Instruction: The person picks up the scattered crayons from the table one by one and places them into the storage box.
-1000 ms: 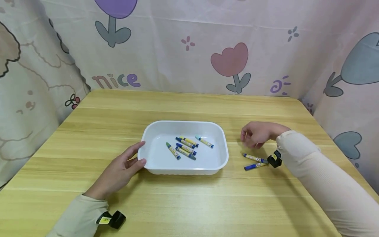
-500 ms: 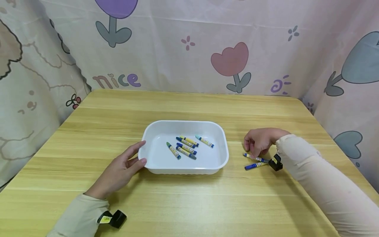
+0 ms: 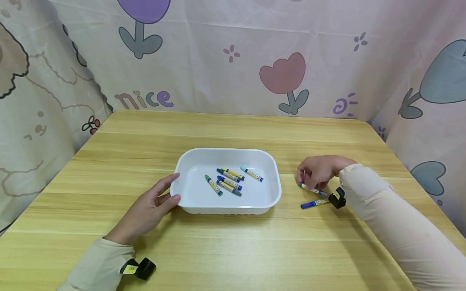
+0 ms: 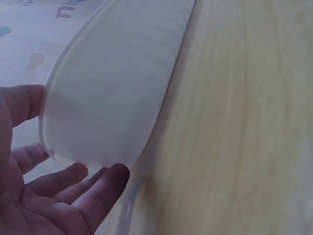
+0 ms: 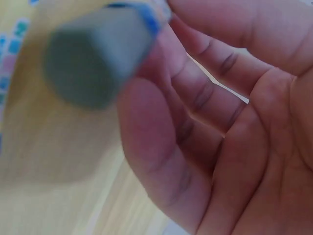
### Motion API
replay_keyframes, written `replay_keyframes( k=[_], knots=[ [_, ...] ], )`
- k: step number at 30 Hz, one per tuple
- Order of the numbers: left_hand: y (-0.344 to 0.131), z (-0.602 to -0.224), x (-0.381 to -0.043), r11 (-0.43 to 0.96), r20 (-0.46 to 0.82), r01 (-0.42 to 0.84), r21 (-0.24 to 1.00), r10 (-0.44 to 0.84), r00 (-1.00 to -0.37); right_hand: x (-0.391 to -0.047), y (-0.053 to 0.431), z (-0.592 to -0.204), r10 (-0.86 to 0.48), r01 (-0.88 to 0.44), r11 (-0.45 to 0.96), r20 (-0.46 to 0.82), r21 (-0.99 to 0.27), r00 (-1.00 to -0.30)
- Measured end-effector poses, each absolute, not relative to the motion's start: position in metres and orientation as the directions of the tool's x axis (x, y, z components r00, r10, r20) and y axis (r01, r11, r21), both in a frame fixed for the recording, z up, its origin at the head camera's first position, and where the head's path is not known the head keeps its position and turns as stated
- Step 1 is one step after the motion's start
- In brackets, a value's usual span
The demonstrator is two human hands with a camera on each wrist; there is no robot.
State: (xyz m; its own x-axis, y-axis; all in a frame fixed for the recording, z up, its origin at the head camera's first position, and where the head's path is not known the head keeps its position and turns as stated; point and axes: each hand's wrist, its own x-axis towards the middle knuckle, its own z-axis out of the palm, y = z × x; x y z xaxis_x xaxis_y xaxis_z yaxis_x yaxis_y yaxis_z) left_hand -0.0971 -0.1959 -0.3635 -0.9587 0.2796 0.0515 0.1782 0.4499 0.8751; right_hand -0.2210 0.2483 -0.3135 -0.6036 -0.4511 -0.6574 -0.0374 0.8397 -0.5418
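A white plastic tray (image 3: 196,194) stands mid-table. My left hand (image 3: 149,210) touches its left end near the front corner, thumb and fingers spread along the rim and outer wall. In the left wrist view, fingertips (image 4: 117,174) lie against the tray wall. My right hand (image 3: 318,171), right of the tray, pinches a yellow-wrapped crayon (image 3: 309,189) with a grey end. The right wrist view shows that grey crayon end (image 5: 88,63) close up, beyond the thumb and fingers. A blue crayon (image 3: 309,204) lies on the table just in front of the right hand.
Several crayons lie in the tray, among them a green one (image 3: 212,185), a light turquoise one (image 3: 252,173) and a grey one (image 3: 229,188). The wooden table (image 3: 233,250) meets a patterned curtain (image 3: 204,60) at the back. Black cameras ride on both wrists.
My right hand has come down toward the two crayons on the right and taken hold of the grey one, which has shifted away from the blue one. The left hand and tray have stayed put.
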Motion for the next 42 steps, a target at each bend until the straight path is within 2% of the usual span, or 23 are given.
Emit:
replay_keyframes(
  k=[9,19,27,42],
  knots=[
    [-0.198,-0.362,-0.099,0.465,0.061,0.187,0.865,0.273,-0.96,-0.233,0.24,-0.293,-0.482,-0.133,0.81,-0.518,-0.571,-0.706],
    [-0.197,-0.36,-0.101,0.454,0.073,0.193,0.87,0.268,-0.961,-0.24,0.217,-0.266,-0.507,-0.167,0.755,-0.404,-0.634,-0.761],
    [-0.195,-0.36,-0.1,0.445,0.062,0.183,0.877,0.272,-0.96,-0.241,0.199,-0.259,-0.529,-0.163,0.699,-0.35,-0.696,-0.773],
    [-0.195,-0.365,-0.093,0.423,0.059,0.172,0.89,0.266,-0.962,-0.244,0.163,-0.266,-0.55,-0.205,0.704,-0.339,-0.68,-0.763]
  ],
)
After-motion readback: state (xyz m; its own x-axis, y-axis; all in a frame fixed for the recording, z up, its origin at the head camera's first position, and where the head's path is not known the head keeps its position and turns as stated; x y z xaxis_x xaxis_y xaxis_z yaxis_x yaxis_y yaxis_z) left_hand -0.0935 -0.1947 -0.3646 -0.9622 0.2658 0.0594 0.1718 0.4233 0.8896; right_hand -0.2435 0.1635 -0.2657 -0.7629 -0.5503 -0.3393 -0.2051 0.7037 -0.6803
